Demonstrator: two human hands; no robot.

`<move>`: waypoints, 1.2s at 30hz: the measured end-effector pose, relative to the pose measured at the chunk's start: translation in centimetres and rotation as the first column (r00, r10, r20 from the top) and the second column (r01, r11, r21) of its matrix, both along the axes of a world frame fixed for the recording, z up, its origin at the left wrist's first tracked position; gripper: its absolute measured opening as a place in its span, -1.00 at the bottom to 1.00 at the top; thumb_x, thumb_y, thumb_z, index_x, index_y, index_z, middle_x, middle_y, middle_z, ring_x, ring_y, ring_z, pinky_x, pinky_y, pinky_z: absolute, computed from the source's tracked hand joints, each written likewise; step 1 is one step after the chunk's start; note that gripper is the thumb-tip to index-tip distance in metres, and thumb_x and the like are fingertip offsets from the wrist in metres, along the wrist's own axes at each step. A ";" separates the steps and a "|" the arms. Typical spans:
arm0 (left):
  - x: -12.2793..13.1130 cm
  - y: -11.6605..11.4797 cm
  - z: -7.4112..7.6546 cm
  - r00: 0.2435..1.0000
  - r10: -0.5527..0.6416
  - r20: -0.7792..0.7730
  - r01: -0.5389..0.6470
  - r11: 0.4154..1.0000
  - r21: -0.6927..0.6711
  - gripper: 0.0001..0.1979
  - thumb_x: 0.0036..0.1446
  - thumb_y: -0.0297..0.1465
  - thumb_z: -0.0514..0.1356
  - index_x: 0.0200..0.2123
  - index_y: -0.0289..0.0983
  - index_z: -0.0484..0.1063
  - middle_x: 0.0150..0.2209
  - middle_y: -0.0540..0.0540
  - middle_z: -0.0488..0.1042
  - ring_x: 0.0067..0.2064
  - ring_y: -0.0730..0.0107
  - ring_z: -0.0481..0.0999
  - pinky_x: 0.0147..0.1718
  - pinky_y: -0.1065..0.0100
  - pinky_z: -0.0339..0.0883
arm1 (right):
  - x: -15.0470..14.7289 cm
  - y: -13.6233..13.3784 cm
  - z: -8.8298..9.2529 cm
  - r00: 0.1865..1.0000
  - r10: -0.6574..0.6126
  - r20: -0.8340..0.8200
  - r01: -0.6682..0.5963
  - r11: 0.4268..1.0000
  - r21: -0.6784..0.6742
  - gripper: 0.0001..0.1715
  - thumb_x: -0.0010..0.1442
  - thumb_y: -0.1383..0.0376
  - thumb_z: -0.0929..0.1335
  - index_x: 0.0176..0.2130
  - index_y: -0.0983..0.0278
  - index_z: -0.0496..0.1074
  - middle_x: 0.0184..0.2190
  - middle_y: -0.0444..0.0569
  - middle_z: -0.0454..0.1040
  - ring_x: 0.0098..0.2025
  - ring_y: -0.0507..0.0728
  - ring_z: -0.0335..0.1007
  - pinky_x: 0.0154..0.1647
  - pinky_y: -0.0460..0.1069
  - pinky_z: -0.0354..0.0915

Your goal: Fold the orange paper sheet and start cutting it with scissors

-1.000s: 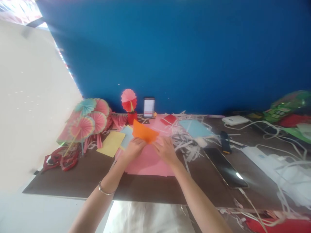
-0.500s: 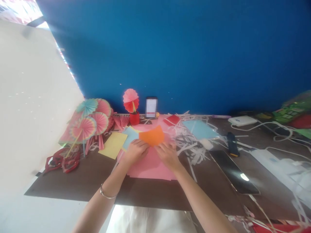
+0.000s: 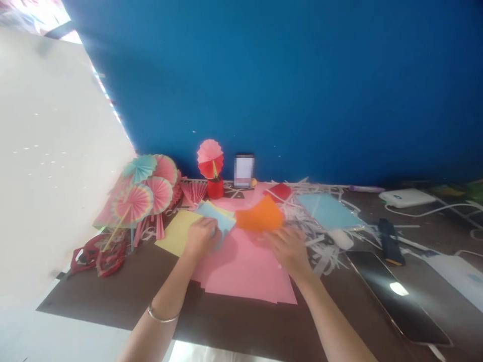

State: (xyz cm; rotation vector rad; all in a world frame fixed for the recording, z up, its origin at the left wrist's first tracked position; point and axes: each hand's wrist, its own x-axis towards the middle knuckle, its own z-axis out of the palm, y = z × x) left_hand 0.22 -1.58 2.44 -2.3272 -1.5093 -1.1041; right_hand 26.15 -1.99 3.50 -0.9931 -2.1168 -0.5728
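orange paper [image 3: 260, 216], long axis sideways, one corner pointing away

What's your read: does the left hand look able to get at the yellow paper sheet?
Probably yes: the left hand is beside the yellow paper sheet, hiding part of its right edge, while nothing covers its left side.
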 end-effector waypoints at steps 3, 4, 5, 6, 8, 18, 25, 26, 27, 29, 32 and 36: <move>0.1 -0.3 0.1 0.993 0.076 0.094 -0.079 0.997 0.022 -0.82 0.01 -0.54 0.09 -0.30 -0.26 0.42 -0.28 -0.12 0.53 -0.22 0.27 0.48 -0.25 0.26 0.37 | -0.6 -0.2 -0.5 0.999 -0.044 -0.026 0.045 0.999 0.027 -0.81 0.19 0.43 0.27 -0.33 0.24 0.46 -0.48 -0.10 0.46 -0.35 0.06 0.24 -0.22 0.01 -0.01; 0.5 -0.5 0.3 0.996 0.027 0.084 -0.029 0.999 0.021 -0.78 0.02 -0.52 0.10 -0.22 -0.26 0.41 -0.23 -0.13 0.52 -0.18 0.27 0.47 -0.21 0.26 0.37 | -1.0 -0.4 -0.7 1.000 -0.024 -0.004 0.024 1.000 0.019 -0.81 0.19 0.45 0.27 -0.31 0.24 0.45 -0.46 -0.10 0.47 -0.34 0.05 0.25 -0.22 0.00 -0.01; 0.9 -0.8 0.5 0.998 -0.055 0.041 0.055 0.998 0.007 -0.74 0.03 -0.49 0.12 -0.15 -0.27 0.39 -0.18 -0.14 0.50 -0.15 0.27 0.45 -0.17 0.25 0.36 | -1.4 -0.6 -0.9 1.000 -0.001 0.025 0.000 1.000 0.007 -0.79 0.19 0.46 0.26 -0.29 0.24 0.45 -0.44 -0.10 0.47 -0.32 0.05 0.25 -0.22 0.00 -0.01; 1.4 -1.0 0.7 0.990 -0.143 -0.018 0.142 0.990 -0.022 -0.73 0.06 -0.46 0.13 -0.12 -0.26 0.38 -0.16 -0.13 0.50 -0.12 0.28 0.44 -0.14 0.25 0.34 | -1.8 -0.8 -1.0 0.998 0.018 0.053 -0.017 1.000 -0.019 -0.78 0.20 0.46 0.25 -0.26 0.24 0.45 -0.44 -0.09 0.47 -0.32 0.05 0.25 -0.22 -0.01 -0.01; 2.1 -1.4 1.0 0.958 -0.256 -0.132 0.243 0.964 -0.111 -0.80 0.08 -0.44 0.13 -0.18 -0.21 0.42 -0.19 -0.10 0.50 -0.13 0.29 0.44 -0.14 0.24 0.33 | -2.4 -1.0 -1.3 0.993 0.060 0.106 -0.047 0.992 -0.119 -0.74 0.23 0.45 0.21 -0.26 0.23 0.45 -0.46 -0.09 0.45 -0.34 0.04 0.24 -0.24 -0.01 -0.01; 1.3 -0.7 0.7 0.922 -0.386 0.002 0.348 0.830 -0.436 -0.83 0.11 -0.47 0.13 -0.31 -0.16 0.51 -0.25 -0.02 0.52 -0.19 0.38 0.46 -0.18 0.35 0.34 | -1.6 0.3 -1.5 0.970 0.240 0.044 -0.172 0.798 -0.577 -0.68 0.27 0.33 0.18 -0.34 0.21 0.49 -0.41 -0.06 0.42 -0.31 0.08 0.27 -0.25 0.01 0.15; 0.4 -0.3 0.4 0.941 -0.312 0.129 0.332 0.792 -0.512 -0.88 0.10 -0.40 0.16 -0.39 -0.18 0.52 -0.19 -0.03 0.52 -0.14 0.36 0.46 -0.15 0.33 0.35 | -1.6 0.2 -1.2 0.979 0.187 -0.084 -0.193 0.696 -0.692 -0.81 0.21 0.33 0.25 -0.39 0.22 0.42 -0.39 -0.09 0.43 -0.29 0.08 0.32 -0.22 0.01 0.24; 0.4 -0.2 0.3 0.943 -0.305 0.137 0.331 0.790 -0.517 -0.88 0.10 -0.39 0.17 -0.40 -0.18 0.52 -0.19 -0.03 0.51 -0.14 0.35 0.46 -0.14 0.32 0.35 | -1.6 0.2 -1.1 0.979 0.181 -0.095 -0.195 0.684 -0.703 -0.82 0.20 0.32 0.26 -0.40 0.22 0.41 -0.38 -0.09 0.42 -0.29 0.08 0.33 -0.23 0.01 0.24; 0.3 -0.2 0.2 0.943 -0.300 0.146 0.331 0.786 -0.521 -0.88 0.10 -0.38 0.17 -0.40 -0.17 0.52 -0.18 -0.03 0.51 -0.13 0.35 0.45 -0.14 0.31 0.35 | -1.6 0.3 -1.1 0.979 0.175 -0.108 -0.199 0.672 -0.713 -0.83 0.19 0.32 0.27 -0.41 0.22 0.40 -0.38 -0.09 0.42 -0.29 0.08 0.33 -0.24 0.01 0.25; 0.3 -0.1 0.1 0.940 -0.303 0.158 0.340 0.779 -0.528 -0.87 0.11 -0.38 0.16 -0.40 -0.17 0.52 -0.17 -0.03 0.50 -0.12 0.35 0.44 -0.12 0.30 0.35 | -1.6 0.3 -1.0 0.977 0.158 -0.141 -0.210 0.649 -0.731 -0.83 0.19 0.30 0.26 -0.42 0.21 0.39 -0.36 -0.08 0.41 -0.29 0.08 0.34 -0.25 0.01 0.27; 0.1 0.1 -0.1 0.942 -0.295 0.159 0.334 0.790 -0.514 -0.85 0.12 -0.37 0.14 -0.42 -0.19 0.51 -0.16 -0.06 0.49 -0.11 0.33 0.44 -0.10 0.26 0.34 | -1.6 0.3 -1.0 0.977 0.117 -0.177 -0.211 0.628 -0.749 -0.82 0.20 0.30 0.25 -0.41 0.21 0.38 -0.30 -0.07 0.41 -0.28 0.08 0.36 -0.23 0.02 0.29; 0.0 0.4 -0.5 0.954 -0.256 0.157 0.300 0.810 -0.504 -0.86 0.12 -0.38 0.13 -0.42 -0.21 0.49 -0.12 -0.07 0.46 -0.06 0.31 0.41 -0.08 0.25 0.34 | -1.7 0.3 -1.2 0.981 0.058 -0.184 -0.179 0.628 -0.757 -0.80 0.20 0.30 0.23 -0.43 0.20 0.37 -0.22 -0.06 0.41 -0.22 0.09 0.38 -0.19 0.03 0.29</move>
